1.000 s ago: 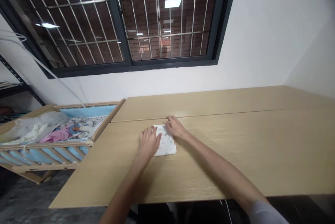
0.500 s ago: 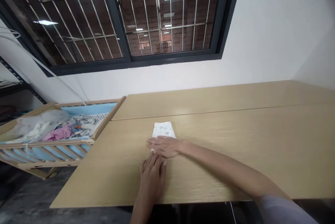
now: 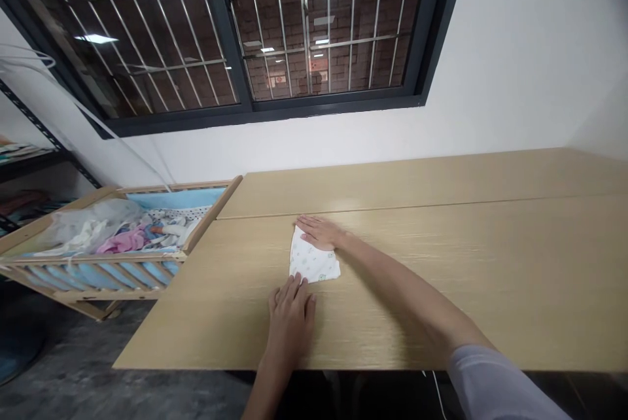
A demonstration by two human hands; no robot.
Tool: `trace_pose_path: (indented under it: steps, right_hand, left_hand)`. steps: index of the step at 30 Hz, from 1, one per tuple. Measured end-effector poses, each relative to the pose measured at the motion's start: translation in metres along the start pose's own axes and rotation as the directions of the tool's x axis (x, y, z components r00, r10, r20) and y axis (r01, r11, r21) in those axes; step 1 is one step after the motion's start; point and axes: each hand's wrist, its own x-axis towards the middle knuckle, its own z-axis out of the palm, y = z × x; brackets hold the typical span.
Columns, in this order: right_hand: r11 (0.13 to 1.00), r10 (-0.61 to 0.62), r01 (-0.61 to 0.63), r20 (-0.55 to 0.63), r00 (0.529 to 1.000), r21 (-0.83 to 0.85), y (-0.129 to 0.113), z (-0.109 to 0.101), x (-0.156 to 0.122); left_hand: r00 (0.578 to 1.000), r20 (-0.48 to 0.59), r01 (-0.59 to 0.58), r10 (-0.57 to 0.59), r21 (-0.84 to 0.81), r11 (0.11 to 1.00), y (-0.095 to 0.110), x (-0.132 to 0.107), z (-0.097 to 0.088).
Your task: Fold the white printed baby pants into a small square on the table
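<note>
A small folded white cloth with a faint print (image 3: 311, 263) lies flat on the light wooden table (image 3: 441, 263). My right hand (image 3: 320, 232) rests palm down on the cloth's far end, fingers spread. My left hand (image 3: 290, 316) lies flat on the table just in front of the cloth, its fingertips touching the near edge. Neither hand grips anything.
A wooden crib (image 3: 122, 237) with blue lining stands against the table's left end, holding several loose garments in white, pink and blue. A dark metal shelf (image 3: 29, 158) is at far left. A barred window (image 3: 245, 34) fills the wall behind.
My right hand slid from the cloth's near end to its far end. My left hand stayed just in front of the cloth, now touching its edge.
</note>
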Motion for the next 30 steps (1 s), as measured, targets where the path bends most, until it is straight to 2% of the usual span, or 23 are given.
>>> trace_pose_path:
  steps: [5, 7, 9, 11, 14, 18, 20, 23, 25, 28, 30]
  right_hand:
    - [0.999, 0.048, -0.047, -0.235, 0.971, 0.008, -0.023, -0.034, -0.021]
    - [0.997, 0.068, -0.06, -0.269, 0.961, 0.038, -0.039, -0.051, -0.039]
    - [0.996, 0.058, -0.041, -0.215, 0.975, 0.084, -0.059, -0.063, -0.062]
    - [0.991, 0.032, -0.017, -0.114, 0.993, 0.13, -0.077, -0.066, -0.089]
    - [0.991, 0.033, -0.028, -0.043, 0.999, 0.128, -0.094, -0.053, -0.126]
    - [0.996, 0.09, -0.089, -0.139, 0.986, 0.015, -0.095, -0.025, -0.149]
    - [0.991, 0.122, -0.128, -0.16, 0.98, -0.028, -0.094, -0.022, -0.151]
    - [0.98, 0.19, -0.196, -0.148, 0.971, -0.026, -0.095, -0.034, -0.151]
    - [0.973, 0.231, -0.225, -0.146, 0.962, 0.053, -0.094, -0.049, -0.151]
    - [0.947, 0.269, -0.223, -0.187, 0.945, 0.232, -0.083, -0.068, -0.143]
    - [0.902, 0.347, -0.258, -0.225, 0.911, 0.346, -0.066, -0.071, -0.13]
  left_hand:
    - [0.999, 0.011, -0.038, 0.039, -0.035, 0.999, -0.006, 0.004, -0.001]
    - [0.995, 0.037, -0.085, 0.088, -0.082, 0.993, -0.014, 0.01, -0.008]
    - [0.986, 0.065, -0.141, 0.151, -0.138, 0.98, -0.026, 0.019, -0.018]
    - [0.976, 0.078, -0.189, 0.204, -0.169, 0.967, -0.04, 0.028, -0.028]
    - [0.96, 0.069, -0.257, 0.271, -0.165, 0.952, -0.057, 0.04, -0.036]
    - [0.932, 0.086, -0.338, 0.351, -0.14, 0.931, -0.06, 0.056, -0.035]
    - [0.918, 0.133, -0.357, 0.373, -0.133, 0.925, -0.054, 0.063, -0.036]
    - [0.899, 0.195, -0.364, 0.392, -0.167, 0.916, -0.043, 0.074, -0.041]
    - [0.9, 0.198, -0.353, 0.388, -0.19, 0.916, -0.036, 0.082, -0.045]
    - [0.93, 0.168, -0.293, 0.326, -0.194, 0.936, -0.03, 0.099, -0.051]
    - [0.954, 0.156, -0.228, 0.257, -0.178, 0.957, -0.026, 0.117, -0.051]
